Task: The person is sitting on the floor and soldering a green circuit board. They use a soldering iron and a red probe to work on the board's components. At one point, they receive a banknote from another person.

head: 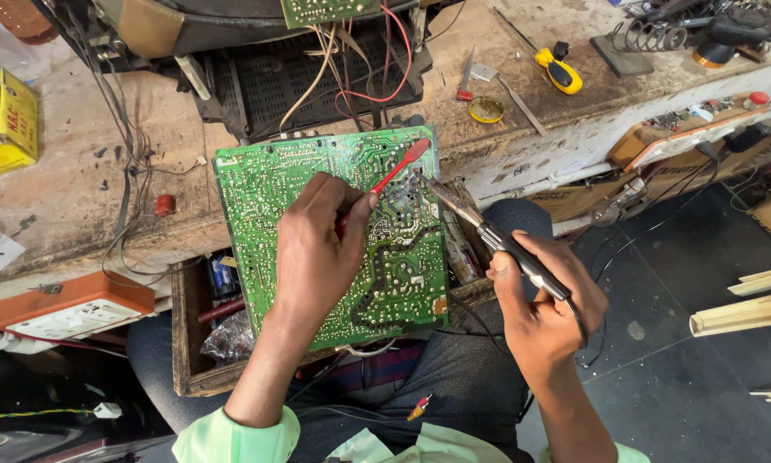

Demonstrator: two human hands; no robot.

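Left hand [317, 249] lies flat-ish across the green circuit board [265, 197], fingers pinched round a red-tipped tool [400, 167]. The board leans off the near bench edge [85, 249] over an open drawer [184, 343]. Right hand [544, 313] hovers off the board's right side, fist closed on a soldering iron [488, 233], tip touching the board's far-right corner.

- One green circuit board [334, 231] is seen on the lap, and a second green board [321, 10] at the top edge.
- Two hands are counted: left hand [317, 257], right hand [544, 313].
- One red-tipped tool [394, 176] and one soldering iron [480, 227] are held.
- One yellow box [8, 124] is seen.
- One orange-and-white socket board [72, 306] is seen.
- One round tin [486, 110] is counted.
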